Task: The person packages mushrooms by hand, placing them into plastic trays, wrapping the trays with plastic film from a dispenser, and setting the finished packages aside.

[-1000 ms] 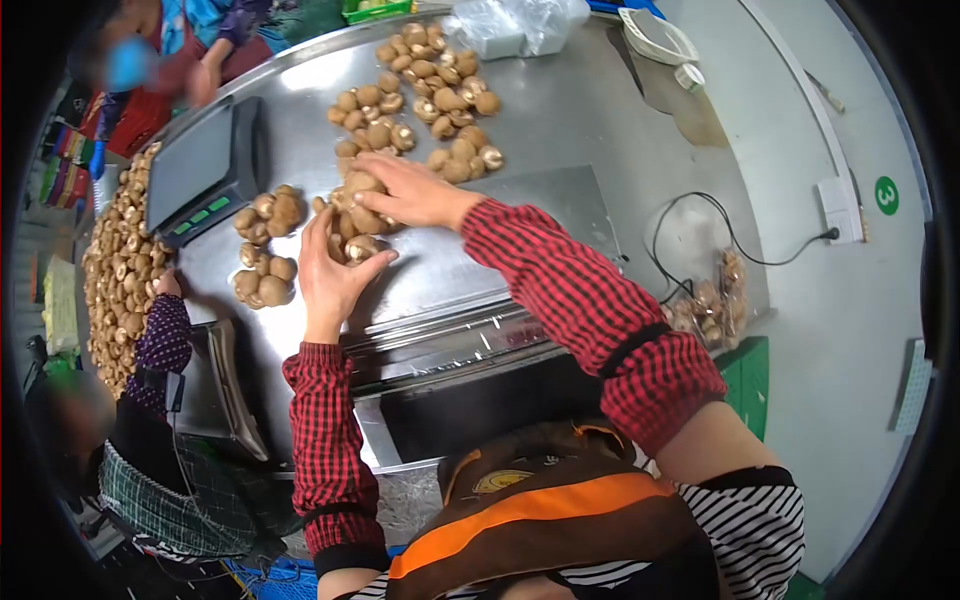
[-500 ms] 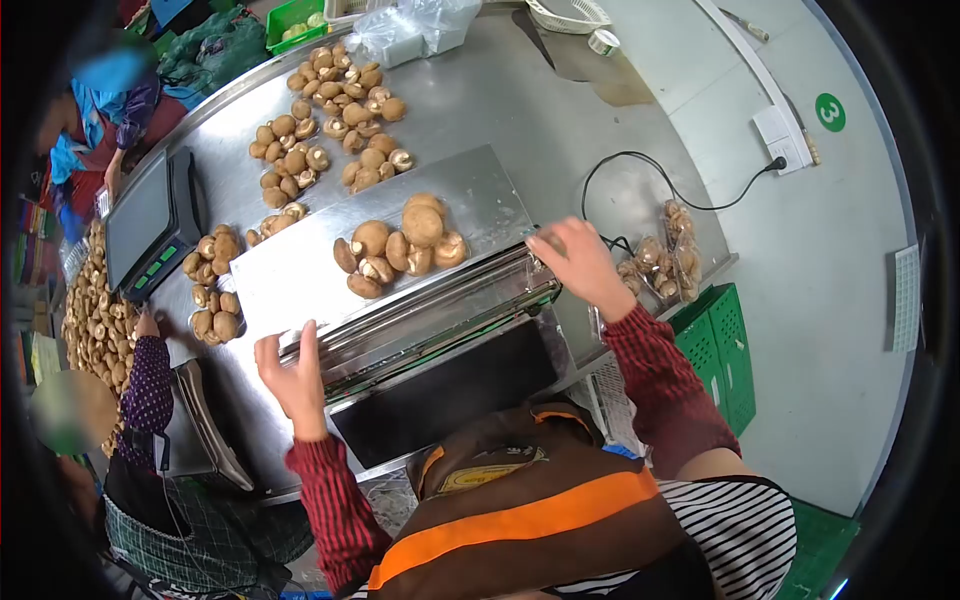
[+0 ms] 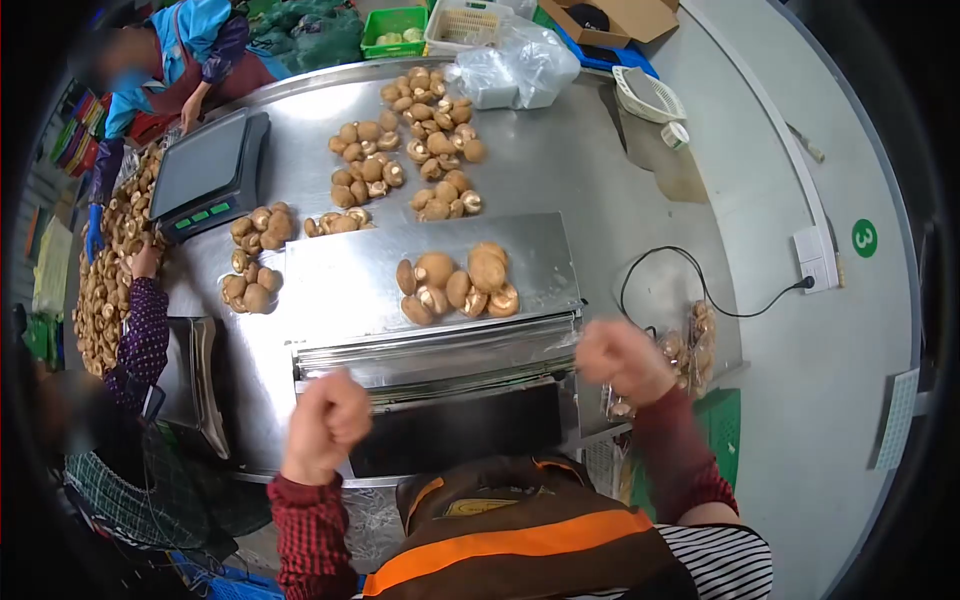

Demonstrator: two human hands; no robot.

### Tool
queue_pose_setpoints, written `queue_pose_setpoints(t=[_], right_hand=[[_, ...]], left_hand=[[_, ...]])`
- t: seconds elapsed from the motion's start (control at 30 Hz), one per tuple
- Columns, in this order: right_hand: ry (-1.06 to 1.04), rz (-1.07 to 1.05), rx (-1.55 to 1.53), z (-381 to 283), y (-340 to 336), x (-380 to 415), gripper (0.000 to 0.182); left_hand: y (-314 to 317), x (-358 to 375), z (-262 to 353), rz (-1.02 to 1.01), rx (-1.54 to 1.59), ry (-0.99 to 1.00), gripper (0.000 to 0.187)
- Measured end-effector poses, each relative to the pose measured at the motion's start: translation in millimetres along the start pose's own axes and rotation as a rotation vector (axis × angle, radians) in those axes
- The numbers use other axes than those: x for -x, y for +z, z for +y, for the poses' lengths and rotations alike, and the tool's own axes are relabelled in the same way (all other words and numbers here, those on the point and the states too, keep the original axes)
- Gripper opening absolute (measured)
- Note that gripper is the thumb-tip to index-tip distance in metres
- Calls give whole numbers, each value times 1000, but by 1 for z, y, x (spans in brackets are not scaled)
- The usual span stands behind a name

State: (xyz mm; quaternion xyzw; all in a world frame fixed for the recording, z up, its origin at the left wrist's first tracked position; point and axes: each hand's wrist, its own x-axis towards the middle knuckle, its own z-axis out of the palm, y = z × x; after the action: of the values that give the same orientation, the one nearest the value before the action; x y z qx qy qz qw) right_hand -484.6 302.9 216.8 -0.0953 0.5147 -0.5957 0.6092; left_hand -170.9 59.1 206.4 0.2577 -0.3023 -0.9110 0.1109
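Observation:
My left hand [image 3: 328,425] is closed in a fist at the front left of a film-wrapping machine [image 3: 340,275]. My right hand [image 3: 627,360], slightly blurred, is closed beyond its right end. A shiny sheet of clear plastic film [image 3: 450,370] stretches between them, its edges seemingly gripped in both fists; the fingertips are hidden. Behind the film, a group of brown mushrooms [image 3: 435,270] lies on the machine's metal plate, some caps up, some stems up. A black pad [image 3: 460,430] is at the machine's front, close to my apron.
More mushroom groups [image 3: 365,155] sit on the steel table [image 3: 540,160], near a scale [image 3: 210,175]. Bagged mushrooms [image 3: 700,345] and a black cord [image 3: 690,260] are at right. Two co-workers reach toward a mushroom pile [image 3: 105,300] at left. Plastic bags [image 3: 520,65] lie at the back.
Both hands have gone from open, with fingers spread at the machine's ends, to closed fists drawn back toward my body. The view has shifted, so the table sits further right and lower.

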Motion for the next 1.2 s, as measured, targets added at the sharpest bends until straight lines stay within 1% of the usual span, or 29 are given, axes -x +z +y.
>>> queue_pose_setpoints(t=[0.07,0.13,0.2,0.27,0.33,0.4,0.43,0.47,0.5,0.53,0.57,0.6,0.63,0.67,0.7,0.73,0.77,0.8,0.83,0.87,0.9,0.93,0.97,1.0,1.03,1.07,1.13,1.17,1.2], right_hand=[[-352,-301,15,-14,-32,-24,33],[-530,294,-224,-75,26,-83,38],[-648,110,26,-65,-6,-158,37],[-364,161,153,-30,-37,-201,34],[-290,213,265,-19,-35,-203,33],[-194,263,379,-13,-39,-202,33],[-171,210,521,-12,-36,-196,36],[-160,150,669,-17,-33,-191,39],[-166,140,677,-26,-29,-188,39],[-7,107,708,-37,-24,-185,43],[154,77,735,-44,-23,-182,47],[148,72,742,-48,-28,-182,47],[254,51,788,-51,-31,-183,51],[361,32,834,-54,-35,-183,55],[353,32,842,-56,-40,-179,55],[295,19,926,-56,-39,-169,55],[237,7,1008,-54,-40,-160,55],[234,9,1012,-49,-43,-153,55],[127,-38,995,-42,-48,-148,53],[18,-85,975,-35,-53,-145,53],[-61,-53,1033,-28,-58,-143,46],[-63,-49,1032,-20,-59,-140,46],[-186,57,938,-11,-61,-136,41],[-307,161,842,-1,-61,-134,37],[-460,206,893,13,-63,-137,31],[-465,215,890,18,-50,-135,31],[-195,233,274,28,-22,-125,29],[-208,317,445,32,-13,-120,28],[-214,347,422,33,-8,-105,28]], left_hand=[[-2,-12,18,-168,180,235,43],[46,-80,49,286,-211,753,42],[6,-148,48,180,-873,807,44],[-19,-190,24,319,-1206,537,44],[-44,-197,9,42,-1573,643,47],[-49,-180,-1,-45,-1677,647,64],[-44,-169,0,-44,-1671,628,64],[-33,-160,6,-76,-1685,677,79],[-24,-156,12,-100,-1702,738,94],[-18,-153,15,-85,-1706,751,94],[-13,-150,16,-75,-1623,566,101],[-9,-146,18,-66,-1529,384,108],[-5,-144,22,-97,-1528,284,104],[-5,-141,22,-91,-1528,294,104],[-7,-140,20,-81,-1397,304,99],[-10,-139,16,-73,-1265,312,95],[-19,-141,9,-73,-1263,319,95],[-32,-145,0,-88,-1143,343,79],[-41,-146,-3,-104,-1020,363,64],[-44,-142,0,-105,-1019,368,64],[-47,-138,3,-70,-945,174,49],[-49,-135,5,-36,-868,-19,37],[-50,-132,0,-25,-856,36,33],[-52,-131,-3,-29,-858,40,33],[-53,-132,-5,22,-880,54,34],[-55,-133,-9,71,-904,66,36],[-60,-138,-28,80,-835,127,38],[-41,-130,-29,212,-854,202,39],[-22,-123,-32,338,-871,278,39]])
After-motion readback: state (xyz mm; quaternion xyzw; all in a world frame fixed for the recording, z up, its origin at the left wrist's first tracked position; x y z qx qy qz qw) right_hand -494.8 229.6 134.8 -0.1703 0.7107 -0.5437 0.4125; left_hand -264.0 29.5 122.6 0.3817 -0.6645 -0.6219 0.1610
